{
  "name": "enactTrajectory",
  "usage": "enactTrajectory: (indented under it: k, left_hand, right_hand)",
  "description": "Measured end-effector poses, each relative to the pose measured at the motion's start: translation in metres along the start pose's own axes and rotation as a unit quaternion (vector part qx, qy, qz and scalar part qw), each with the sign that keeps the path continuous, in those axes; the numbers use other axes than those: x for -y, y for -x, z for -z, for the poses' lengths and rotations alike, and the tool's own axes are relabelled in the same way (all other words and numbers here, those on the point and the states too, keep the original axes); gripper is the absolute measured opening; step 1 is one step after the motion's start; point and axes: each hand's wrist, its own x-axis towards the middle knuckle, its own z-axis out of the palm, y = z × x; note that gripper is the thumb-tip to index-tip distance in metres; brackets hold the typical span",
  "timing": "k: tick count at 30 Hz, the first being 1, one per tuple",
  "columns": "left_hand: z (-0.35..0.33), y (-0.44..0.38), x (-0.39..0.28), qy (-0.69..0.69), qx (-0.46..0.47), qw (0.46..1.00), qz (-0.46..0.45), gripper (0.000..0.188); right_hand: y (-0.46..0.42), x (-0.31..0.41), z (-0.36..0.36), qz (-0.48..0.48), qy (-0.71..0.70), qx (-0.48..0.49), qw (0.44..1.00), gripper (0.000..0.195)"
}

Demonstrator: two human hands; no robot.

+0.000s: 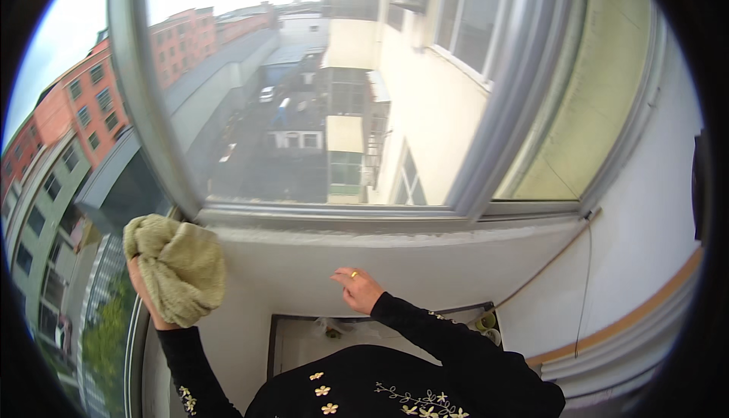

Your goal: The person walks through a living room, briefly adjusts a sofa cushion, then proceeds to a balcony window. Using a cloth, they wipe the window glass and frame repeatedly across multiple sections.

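Observation:
My left hand (142, 292) holds a bunched olive-green cloth (182, 267) at the lower left corner of the window frame (188, 204). The cloth hides most of the fingers. With nothing in it, my right hand (357, 290) hovers in front of the white wall below the sill, its fingers partly bent and a gold ring on one of them. Above both hands rises a large window pane (307, 150) in a grey metal frame.
A ledge (398, 237) runs under the window. A thin stick (541, 264) leans at the right wall (638, 218). Low down lie a clear plastic bag (333, 327) and small pots (487, 321). A rolled or folded pale fabric (615, 372) is at the lower right. Buildings stand outside.

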Motion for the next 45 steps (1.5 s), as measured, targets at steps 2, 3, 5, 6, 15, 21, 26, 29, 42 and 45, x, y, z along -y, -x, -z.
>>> enactTrajectory:
  k: [2, 3, 5, 6, 15, 21, 26, 29, 42, 45]
  left_hand:
    - [-0.043, -0.015, 0.018, 0.097, 0.018, 0.991, 0.094, 0.024]
    - [-0.062, -0.026, 0.031, 0.126, 0.085, 0.983, 0.104, 0.024]
    - [-0.094, -0.057, 0.06, -0.025, 0.134, 0.99, -0.03, 0.025]
    - [-0.109, -0.073, 0.075, -0.092, 0.147, 0.98, -0.095, 0.026]
    - [-0.277, -0.054, 0.198, -0.259, 0.094, 0.872, -0.405, 0.038]
    - [-0.344, 0.077, 0.241, -0.035, 0.332, 0.909, -0.249, 0.035]
    - [-0.387, 0.143, 0.251, 0.136, 0.382, 0.91, -0.085, 0.034]
    - [-0.422, 0.189, 0.262, 0.138, 0.404, 0.9, -0.087, 0.033]
    - [-0.662, 0.306, 0.337, -0.299, 0.204, 0.736, -0.572, 0.046]
    - [-0.666, 0.334, 0.36, -0.415, 0.301, 0.655, -0.556, 0.045]
  right_hand:
    - [0.017, -0.02, 0.018, -0.032, -0.001, -0.018, 0.999, 0.037]
    - [0.025, -0.028, 0.027, -0.035, -0.001, -0.021, 0.999, 0.037]
    - [0.041, -0.043, 0.043, -0.078, -0.007, -0.023, 0.997, 0.036]
    - [0.049, -0.049, 0.051, -0.097, -0.018, -0.018, 0.995, 0.036]
    - [0.147, -0.067, 0.099, -0.246, 0.02, -0.055, 0.967, 0.028]
    - [0.201, -0.046, 0.102, -0.339, 0.055, -0.059, 0.937, 0.026]
    - [0.245, -0.041, 0.098, -0.402, 0.062, -0.017, 0.913, 0.027]
    - [0.281, -0.047, 0.104, -0.414, 0.048, 0.0, 0.909, 0.028]
    - [0.53, -0.104, 0.296, -0.544, 0.083, 0.109, 0.828, 0.032]
    - [0.573, -0.112, 0.332, -0.575, 0.094, 0.133, 0.801, 0.033]
